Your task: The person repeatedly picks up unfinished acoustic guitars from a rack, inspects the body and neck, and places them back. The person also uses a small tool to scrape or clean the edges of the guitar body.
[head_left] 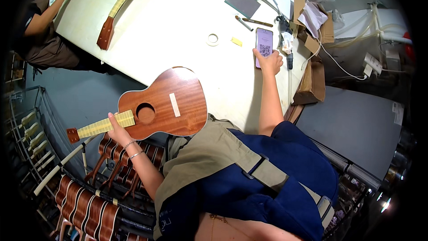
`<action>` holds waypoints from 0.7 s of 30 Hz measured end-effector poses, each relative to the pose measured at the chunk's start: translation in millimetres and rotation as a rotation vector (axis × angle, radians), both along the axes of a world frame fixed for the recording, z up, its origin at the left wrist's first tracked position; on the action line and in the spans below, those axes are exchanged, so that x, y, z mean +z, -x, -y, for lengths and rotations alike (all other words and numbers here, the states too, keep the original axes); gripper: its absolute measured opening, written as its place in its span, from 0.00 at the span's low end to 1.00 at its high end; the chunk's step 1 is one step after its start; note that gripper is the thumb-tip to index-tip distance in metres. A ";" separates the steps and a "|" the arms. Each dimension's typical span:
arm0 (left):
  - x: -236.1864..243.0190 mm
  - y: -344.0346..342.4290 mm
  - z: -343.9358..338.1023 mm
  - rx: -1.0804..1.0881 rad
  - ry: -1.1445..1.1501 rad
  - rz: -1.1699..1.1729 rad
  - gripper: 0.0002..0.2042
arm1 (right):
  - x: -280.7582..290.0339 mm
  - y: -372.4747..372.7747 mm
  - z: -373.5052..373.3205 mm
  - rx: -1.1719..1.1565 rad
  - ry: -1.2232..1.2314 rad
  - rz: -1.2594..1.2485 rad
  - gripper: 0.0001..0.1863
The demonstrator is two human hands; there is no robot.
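At the body end of the neck, holding the ukulele with the left hand, closed around the taped fingerboard. Likely light and stiff for its bulk, but thin in the top and easily dented; glossy on the body, so apt to slip there. Best taken by the neck, with a second support under the body. Face up, reaching over the near edge of the table, close to the apron; hard to tell from above whether resting on that edge or carried by the hand alone. To the right, gripping the lower end of a phone with the right hand. Farther out, mind the rack rail showing just beside the headstock. For moving, use the open room above the tabletop, short of the tape roll and the second instrument.
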State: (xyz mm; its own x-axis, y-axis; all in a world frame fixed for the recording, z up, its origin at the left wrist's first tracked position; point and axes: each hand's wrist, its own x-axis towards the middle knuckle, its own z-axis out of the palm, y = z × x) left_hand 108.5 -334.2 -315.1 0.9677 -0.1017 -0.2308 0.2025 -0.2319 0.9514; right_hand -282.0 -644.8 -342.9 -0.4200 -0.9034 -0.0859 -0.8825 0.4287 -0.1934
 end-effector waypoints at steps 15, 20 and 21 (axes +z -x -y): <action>-1.0 9.3 -5.2 0.031 0.046 0.010 0.17 | 7.4 4.3 -0.2 0.042 -0.074 -0.052 0.47; -0.6 8.0 -12.2 0.041 0.001 0.004 0.18 | 20.4 45.9 34.9 0.077 0.288 -0.133 0.28; -1.7 8.0 -10.9 0.033 -0.001 0.008 0.18 | 13.1 64.5 51.0 0.102 0.367 -0.152 0.25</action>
State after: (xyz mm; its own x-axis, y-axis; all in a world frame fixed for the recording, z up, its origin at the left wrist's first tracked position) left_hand 100.5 -323.3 -316.9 0.9724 -0.0691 -0.2230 0.2025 -0.2259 0.9529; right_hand -346.5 -695.9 -329.9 -0.3096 -0.9002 0.3061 -0.9472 0.2640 -0.1817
